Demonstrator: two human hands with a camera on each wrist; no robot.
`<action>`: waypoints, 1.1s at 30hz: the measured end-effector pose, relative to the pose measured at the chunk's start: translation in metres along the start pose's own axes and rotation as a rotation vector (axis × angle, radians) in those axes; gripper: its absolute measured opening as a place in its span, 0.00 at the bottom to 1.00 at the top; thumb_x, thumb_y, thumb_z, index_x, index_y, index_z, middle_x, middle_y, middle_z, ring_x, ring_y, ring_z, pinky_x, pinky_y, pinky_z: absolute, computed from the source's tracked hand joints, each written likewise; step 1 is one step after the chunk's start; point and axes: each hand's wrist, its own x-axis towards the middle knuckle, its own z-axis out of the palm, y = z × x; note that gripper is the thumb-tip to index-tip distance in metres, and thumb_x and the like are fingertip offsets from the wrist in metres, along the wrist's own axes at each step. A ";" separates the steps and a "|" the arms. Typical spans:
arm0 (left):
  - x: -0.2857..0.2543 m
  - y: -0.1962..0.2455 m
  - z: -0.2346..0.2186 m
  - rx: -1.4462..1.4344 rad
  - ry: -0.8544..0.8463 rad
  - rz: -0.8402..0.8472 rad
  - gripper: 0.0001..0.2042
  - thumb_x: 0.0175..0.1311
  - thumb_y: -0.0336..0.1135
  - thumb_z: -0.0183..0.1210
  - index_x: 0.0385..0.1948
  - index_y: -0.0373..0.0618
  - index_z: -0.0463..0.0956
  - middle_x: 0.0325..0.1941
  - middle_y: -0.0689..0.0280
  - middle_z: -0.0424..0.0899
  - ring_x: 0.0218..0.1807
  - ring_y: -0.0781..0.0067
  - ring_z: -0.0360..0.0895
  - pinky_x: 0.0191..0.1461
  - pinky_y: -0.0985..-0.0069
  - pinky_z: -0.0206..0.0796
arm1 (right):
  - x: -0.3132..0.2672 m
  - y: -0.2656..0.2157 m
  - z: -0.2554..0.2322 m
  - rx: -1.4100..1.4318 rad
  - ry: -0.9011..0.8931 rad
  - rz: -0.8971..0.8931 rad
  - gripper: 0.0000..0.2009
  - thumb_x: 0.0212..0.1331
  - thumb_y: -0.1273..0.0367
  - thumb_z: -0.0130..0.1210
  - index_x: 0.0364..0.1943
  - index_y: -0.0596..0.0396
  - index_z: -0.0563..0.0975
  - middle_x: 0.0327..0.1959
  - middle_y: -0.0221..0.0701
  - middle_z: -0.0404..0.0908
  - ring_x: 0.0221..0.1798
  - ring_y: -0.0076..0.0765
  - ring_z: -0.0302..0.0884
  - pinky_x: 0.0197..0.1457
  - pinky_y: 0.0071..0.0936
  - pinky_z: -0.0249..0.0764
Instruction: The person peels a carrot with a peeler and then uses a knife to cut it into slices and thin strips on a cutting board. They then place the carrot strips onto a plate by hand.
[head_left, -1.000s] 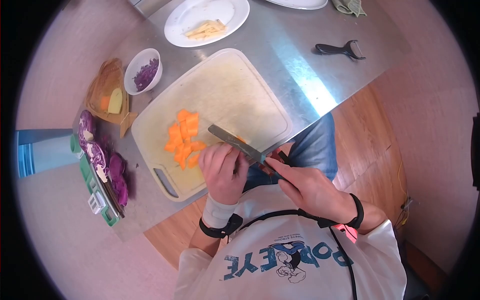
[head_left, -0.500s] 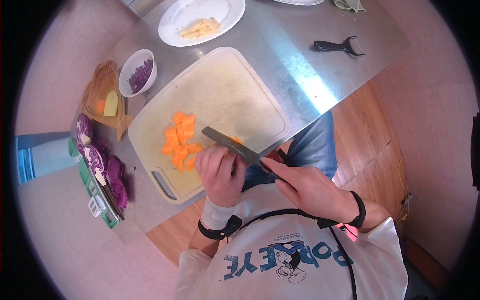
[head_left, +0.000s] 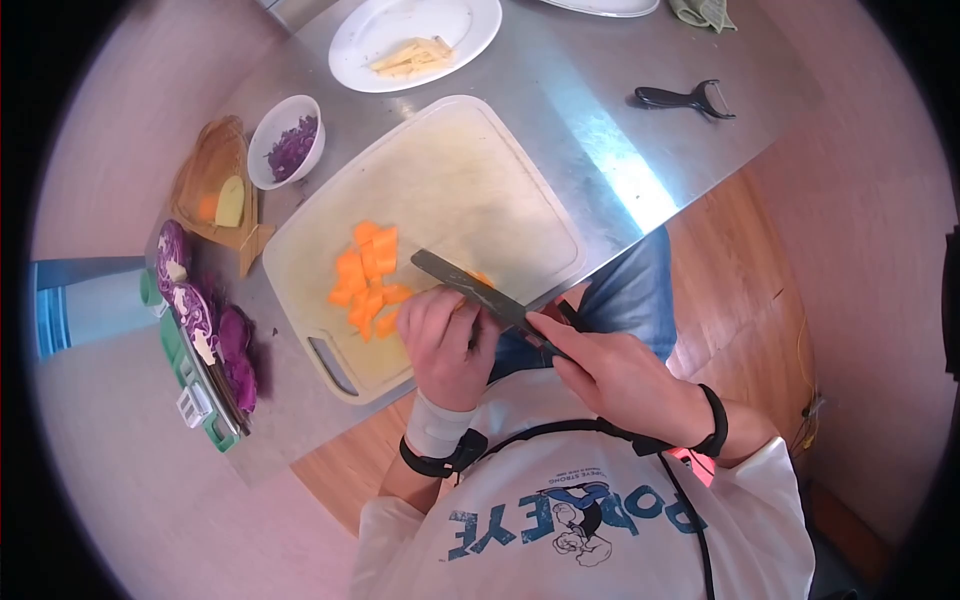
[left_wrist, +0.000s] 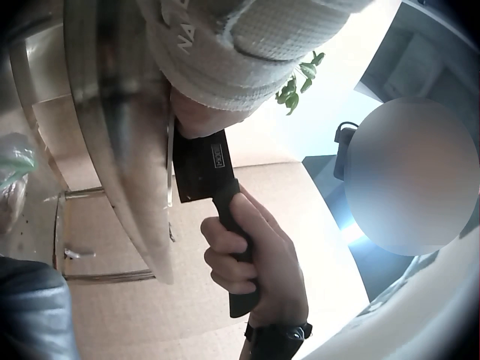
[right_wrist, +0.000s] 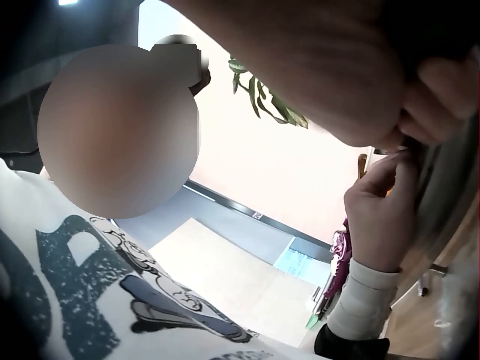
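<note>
My right hand (head_left: 632, 382) grips the black handle of a broad dark knife (head_left: 470, 286), seen side-on as a black blade (left_wrist: 202, 166) in the left wrist view. The blade slants over the near edge of the cutting board (head_left: 450, 150). Beside it my left hand (head_left: 447, 345) has its fingers curled, knuckles close to the blade, pinching a piece of carrot mostly hidden under the fingertips. A bit of orange carrot (head_left: 480, 277) shows past the blade. Several cut carrot pieces (head_left: 368, 270) lie left of the knife on the board.
A bowl of shredded purple cabbage (head_left: 259, 150), a wicker basket (head_left: 190, 185), cut purple cabbage (head_left: 195, 310) and a green-framed slicer (head_left: 188, 378) stand along the left. Behind the board is a plate (head_left: 352, 50) with pale strips. A black peeler (head_left: 672, 98) lies right, near a folded cloth (head_left: 703, 12).
The knife's angle changes slightly beside my left fingers, and a sliver of orange stays visible past the blade. Both hands keep nearly the same place; the head view sways a little.
</note>
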 end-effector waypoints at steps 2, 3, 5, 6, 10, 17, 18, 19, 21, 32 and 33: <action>-0.001 0.001 0.000 0.003 0.008 -0.011 0.13 0.50 0.23 0.73 0.39 0.40 0.84 0.49 0.63 0.83 0.53 0.56 0.81 0.63 0.59 0.67 | 0.000 -0.001 -0.001 -0.005 -0.010 0.018 0.25 0.70 0.76 0.56 0.72 0.60 0.72 0.36 0.51 0.85 0.37 0.60 0.85 0.41 0.46 0.79; 0.000 0.001 0.001 0.000 0.009 -0.009 0.13 0.50 0.23 0.73 0.39 0.40 0.84 0.49 0.63 0.84 0.53 0.57 0.81 0.63 0.59 0.67 | 0.004 -0.001 0.001 0.001 -0.009 0.010 0.25 0.70 0.76 0.55 0.72 0.61 0.71 0.38 0.50 0.86 0.39 0.59 0.86 0.42 0.44 0.80; 0.002 0.002 0.000 0.000 0.009 0.009 0.13 0.51 0.22 0.72 0.39 0.39 0.85 0.49 0.63 0.84 0.52 0.57 0.81 0.63 0.59 0.67 | 0.007 0.003 0.003 0.012 -0.001 0.002 0.25 0.71 0.77 0.55 0.72 0.61 0.71 0.40 0.49 0.87 0.40 0.59 0.86 0.44 0.43 0.81; 0.003 0.003 -0.001 0.010 0.020 0.013 0.12 0.52 0.22 0.72 0.39 0.39 0.85 0.48 0.64 0.85 0.52 0.58 0.82 0.63 0.59 0.67 | 0.008 0.006 0.002 0.074 0.016 -0.006 0.25 0.71 0.77 0.54 0.73 0.61 0.70 0.42 0.48 0.88 0.41 0.57 0.87 0.45 0.41 0.81; 0.004 0.003 0.000 -0.009 0.015 -0.008 0.12 0.53 0.22 0.71 0.40 0.39 0.86 0.48 0.64 0.86 0.51 0.58 0.82 0.63 0.60 0.68 | 0.010 0.011 0.007 0.182 0.126 -0.062 0.23 0.70 0.73 0.56 0.69 0.64 0.74 0.26 0.50 0.82 0.31 0.60 0.83 0.38 0.48 0.79; 0.003 0.002 0.000 0.012 0.023 0.001 0.11 0.52 0.21 0.71 0.38 0.39 0.85 0.47 0.63 0.85 0.50 0.57 0.82 0.61 0.60 0.68 | 0.000 0.015 0.013 0.095 0.143 -0.127 0.24 0.71 0.72 0.57 0.70 0.61 0.73 0.27 0.50 0.82 0.31 0.59 0.83 0.38 0.48 0.79; 0.003 0.003 0.000 0.020 0.034 0.004 0.11 0.51 0.21 0.71 0.38 0.40 0.85 0.46 0.62 0.86 0.49 0.56 0.82 0.59 0.60 0.69 | -0.001 0.014 0.012 0.068 0.129 -0.124 0.24 0.71 0.72 0.57 0.70 0.61 0.73 0.27 0.49 0.82 0.31 0.58 0.83 0.37 0.47 0.79; 0.003 0.002 0.000 0.019 0.032 0.005 0.11 0.51 0.21 0.71 0.38 0.40 0.85 0.46 0.62 0.86 0.49 0.56 0.82 0.59 0.60 0.69 | -0.002 0.013 0.011 0.041 0.115 -0.121 0.24 0.72 0.72 0.57 0.71 0.60 0.73 0.27 0.49 0.82 0.31 0.57 0.83 0.37 0.47 0.79; 0.002 0.002 0.001 0.021 0.025 -0.002 0.12 0.51 0.21 0.72 0.37 0.40 0.84 0.46 0.62 0.86 0.50 0.55 0.82 0.59 0.60 0.68 | -0.004 0.007 0.004 0.024 0.057 -0.067 0.26 0.70 0.74 0.57 0.72 0.60 0.71 0.32 0.48 0.84 0.35 0.58 0.84 0.40 0.46 0.80; 0.003 0.004 -0.001 0.006 0.013 -0.002 0.13 0.49 0.21 0.72 0.38 0.40 0.85 0.49 0.62 0.85 0.52 0.53 0.80 0.58 0.59 0.68 | -0.011 0.007 0.000 0.000 0.027 -0.054 0.28 0.68 0.76 0.58 0.73 0.57 0.71 0.30 0.46 0.83 0.33 0.57 0.83 0.37 0.47 0.78; 0.003 0.004 -0.001 0.006 0.008 -0.007 0.13 0.49 0.21 0.72 0.38 0.39 0.85 0.49 0.62 0.84 0.52 0.53 0.80 0.58 0.60 0.68 | -0.010 0.007 0.000 -0.010 0.034 -0.065 0.26 0.70 0.74 0.58 0.72 0.58 0.71 0.30 0.44 0.83 0.33 0.55 0.84 0.37 0.47 0.78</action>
